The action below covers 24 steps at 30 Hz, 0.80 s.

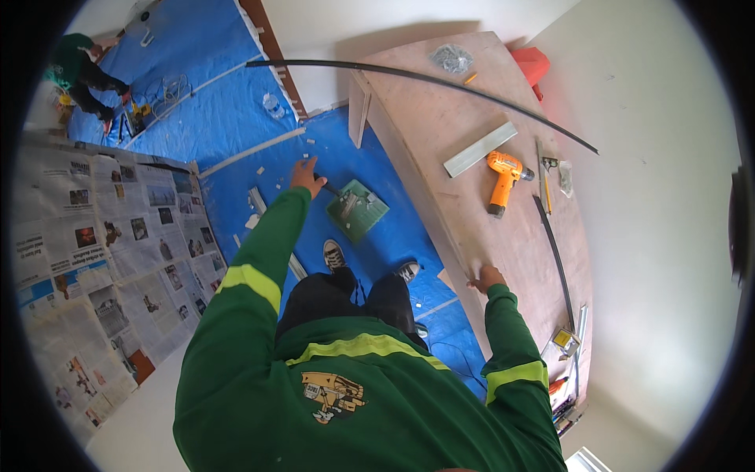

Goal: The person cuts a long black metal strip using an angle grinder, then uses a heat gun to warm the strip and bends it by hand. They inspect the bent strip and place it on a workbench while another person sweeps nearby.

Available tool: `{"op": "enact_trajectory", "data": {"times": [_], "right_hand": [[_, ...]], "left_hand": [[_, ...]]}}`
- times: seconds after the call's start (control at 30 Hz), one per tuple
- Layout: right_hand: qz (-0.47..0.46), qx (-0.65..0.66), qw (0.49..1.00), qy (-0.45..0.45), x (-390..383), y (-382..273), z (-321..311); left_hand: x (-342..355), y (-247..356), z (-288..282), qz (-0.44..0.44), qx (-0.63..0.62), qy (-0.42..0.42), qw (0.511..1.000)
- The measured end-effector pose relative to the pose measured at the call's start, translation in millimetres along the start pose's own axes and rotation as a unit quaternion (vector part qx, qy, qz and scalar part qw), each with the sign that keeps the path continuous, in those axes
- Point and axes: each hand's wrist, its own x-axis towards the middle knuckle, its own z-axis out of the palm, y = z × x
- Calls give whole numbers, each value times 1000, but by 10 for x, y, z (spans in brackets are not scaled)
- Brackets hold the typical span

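Note:
My left hand (307, 178) is closed around the dark handle of a green dustpan (373, 214) held over the blue floor sheet. Grey and whitish scraps lie in the pan. On the other side, my right hand (489, 278) is at the near left edge of a long wooden bench (448, 224). Its fingers are curled, and whatever they may hold is hidden. Farther along that bench top lie an orange cordless drill (504, 179) and a flat grey metal strip (480, 149).
Blue sheeting (393, 177) with white scraps covers the floor. Newspaper (118, 259) covers the surface at left. A long black strip (425, 82) overhangs the bench's far end; another (556, 263) lies along the wall side. A co-worker (82, 71) bends over at the far left.

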Motion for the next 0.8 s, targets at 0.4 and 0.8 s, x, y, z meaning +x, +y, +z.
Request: {"op": "enact_trajectory", "data": {"times": [0.4, 0.8], "right_hand": [[-35, -69, 997, -6, 298, 242, 249], [-21, -72, 997, -29, 434, 268, 188]], "left_hand": [[-873, -394, 201, -20, 71, 72, 995], [-3639, -1859, -459, -225, -58, 311, 921]]}}
